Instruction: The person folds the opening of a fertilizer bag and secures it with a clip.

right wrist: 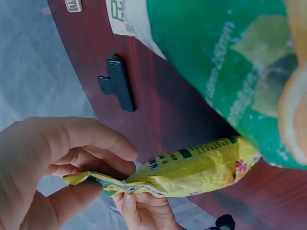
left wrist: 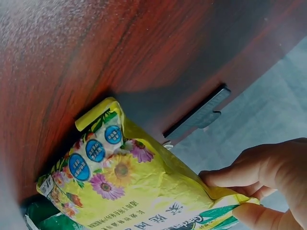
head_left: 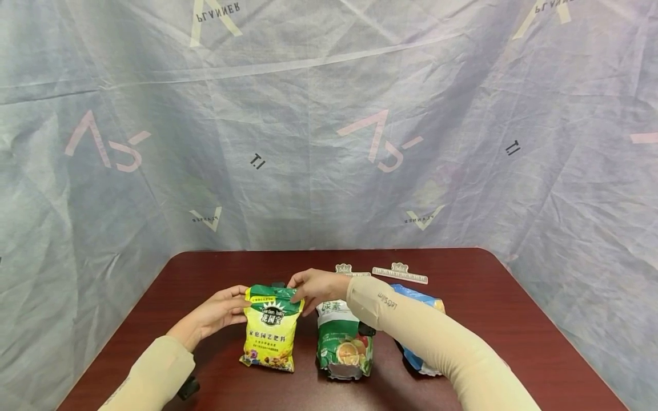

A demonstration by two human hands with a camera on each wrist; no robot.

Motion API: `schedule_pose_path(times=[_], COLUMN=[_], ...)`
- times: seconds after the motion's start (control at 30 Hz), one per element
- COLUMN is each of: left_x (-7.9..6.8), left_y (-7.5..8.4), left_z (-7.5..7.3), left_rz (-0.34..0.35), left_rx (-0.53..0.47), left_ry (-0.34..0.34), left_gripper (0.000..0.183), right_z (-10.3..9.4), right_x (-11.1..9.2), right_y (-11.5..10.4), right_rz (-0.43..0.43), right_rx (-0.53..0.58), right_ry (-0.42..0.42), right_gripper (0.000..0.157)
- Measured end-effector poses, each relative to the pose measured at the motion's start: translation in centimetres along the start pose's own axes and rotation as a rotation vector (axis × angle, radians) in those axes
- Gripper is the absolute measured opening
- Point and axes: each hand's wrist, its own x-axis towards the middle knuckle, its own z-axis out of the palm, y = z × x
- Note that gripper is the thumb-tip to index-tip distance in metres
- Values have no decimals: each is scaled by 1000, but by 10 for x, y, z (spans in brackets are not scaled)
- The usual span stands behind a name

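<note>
1. Fingers on the left hand (head_left: 222, 311) are pinching the yellow bag (head_left: 269, 338) up near its top left corner. From the left wrist view it's the thumb on the printed front, the others round the back, so not much gap there.
2. Right hand (head_left: 316, 288) has the opposite top corner, fingers curled in close with the green top strip caught between them and the thumb.
3. Bag itself is roughly upright over the bench (head_left: 205, 264), left of centre, front towards the person. Can't really tell how much of its weight the bench takes. It's got "Garden baby" on the front, plus printed flowers at the bottom.
4. Just right of it sits a green and white bag (head_left: 336, 342) with an orange slice printed on it.
5. Further right there's a blue bag (head_left: 413, 294), partly hidden by the right sleeve (head_left: 426, 337), a cream one with lettering on it. The left sleeve (head_left: 154, 371) is cream as well.
6. Black clip (right wrist: 120, 84) lies behind the yellow bag, towards the far edge.
7. Two pale clips at the back: a right-hand one (head_left: 400, 275) in plain sight, and a left-hand one (head_left: 344, 268) partly covered by the right hand.
8. Grey printed cloth (head_left: 308, 142) hangs behind everything.
</note>
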Motion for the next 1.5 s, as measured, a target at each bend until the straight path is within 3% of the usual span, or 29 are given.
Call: schedule_pose_path(times=[0.57, 1.2, 1.5], left_x=[2, 4, 2], left_y=[6, 3, 4], left_z=[7, 6, 6], left_rz=[63, 59, 74], left_rx=[-28, -22, -30], left_ry=[-22, 18, 2], left_gripper=[21, 21, 21], right_z=[-6, -6, -7], right_x=[-3, -5, -6], right_y=[-5, -11, -13], right_rz=[-23, -66, -77], right_rx=[-21, -58, -89], right_ry=[17, 32, 39], right_gripper=[13, 13, 16])
